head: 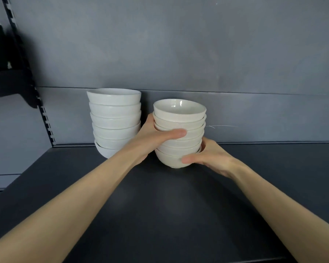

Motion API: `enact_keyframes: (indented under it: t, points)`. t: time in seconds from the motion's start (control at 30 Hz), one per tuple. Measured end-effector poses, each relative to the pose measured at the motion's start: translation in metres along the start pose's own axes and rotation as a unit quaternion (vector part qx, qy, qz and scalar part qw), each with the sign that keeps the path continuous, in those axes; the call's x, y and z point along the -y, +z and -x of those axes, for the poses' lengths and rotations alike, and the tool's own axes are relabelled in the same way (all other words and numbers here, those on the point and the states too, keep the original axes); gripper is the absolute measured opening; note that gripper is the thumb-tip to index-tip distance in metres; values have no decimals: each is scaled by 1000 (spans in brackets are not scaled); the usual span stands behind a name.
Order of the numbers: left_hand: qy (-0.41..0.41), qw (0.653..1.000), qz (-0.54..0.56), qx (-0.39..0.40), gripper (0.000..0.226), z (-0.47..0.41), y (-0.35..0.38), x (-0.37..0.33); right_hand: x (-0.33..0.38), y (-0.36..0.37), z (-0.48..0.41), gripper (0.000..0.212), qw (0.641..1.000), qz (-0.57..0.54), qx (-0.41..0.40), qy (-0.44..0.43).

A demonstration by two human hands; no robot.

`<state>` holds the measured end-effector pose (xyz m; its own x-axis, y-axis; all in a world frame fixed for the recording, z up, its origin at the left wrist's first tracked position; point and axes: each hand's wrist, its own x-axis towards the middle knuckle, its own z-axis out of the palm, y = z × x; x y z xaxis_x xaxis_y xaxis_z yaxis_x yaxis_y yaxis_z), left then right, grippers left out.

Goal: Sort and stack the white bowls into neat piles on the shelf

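Gripping the cream-white pile (179,118) of bowls from both sides, the person's two bare hands reach in from the near edge of the dark shelf (169,215). The left hand (152,134) clasps the pile about halfway up on its left flank, with the thumb lying flat across the front of the middle bowls and the fingers curled out of sight round the back. The right hand (212,158) sits lower on the right flank, its thumb stretched across the front of the bottom bowl and its fingers wrapped behind the lowest rims. This pile stands towards the back edge of the shelf, near the middle of its width, with the foot of the lowest bowl down at the shelf surface; whether its weight rests there or in the hands cannot be told. The top bowl sits open side up and shows a glossy inside. Just beside it to the left, closer to the back left corner, stands a whiter pile (115,118) of nested bowls, taller and leaning slightly, with a narrow gap between the two piles that the left hand partly fills. Behind both rises a grey back panel (179,44). A slotted upright (46,118) runs down at the left end of the shelf, and a dark bracket (10,82) juts out from it higher up.
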<state>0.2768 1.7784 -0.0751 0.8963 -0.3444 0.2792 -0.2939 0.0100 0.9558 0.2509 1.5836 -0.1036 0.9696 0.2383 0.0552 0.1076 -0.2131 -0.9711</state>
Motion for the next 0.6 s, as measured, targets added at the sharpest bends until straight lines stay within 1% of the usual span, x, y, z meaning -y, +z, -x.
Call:
enact_keyframes:
  t: [0.07, 0.13, 0.2, 0.27, 0.37, 0.5, 0.53, 0.6]
  points:
    - [2, 1000, 9, -5, 61, -1, -2, 2, 0, 0, -3, 78, 1000, 4, 1, 0]
    - [7, 1000, 14, -13, 71, -2, -4, 4, 0, 2, -6, 78, 1000, 11, 0, 1]
    - [12, 999, 16, -31, 80, -2, -5, 6, 1, 4, -10, 71, 1000, 13, -2, -2]
    - [25, 998, 13, -56, 74, -1, -4, 9, 2, 7, -14, 62, 1000, 20, -7, -6]
    - [51, 995, 7, -89, 62, 0, -2, 16, 2, 10, -17, 57, 999, 38, -18, -13]
    - [72, 988, -27, -135, 77, -1, 2, 24, 1, 9, -17, 51, 995, 60, -72, -27]
    - [75, 985, -38, -148, 80, -1, 4, 25, 0, 9, -17, 51, 994, 66, -83, -28]
    - [78, 983, -51, -158, 82, 0, 6, 27, -2, 8, -16, 64, 992, 80, -96, -16]
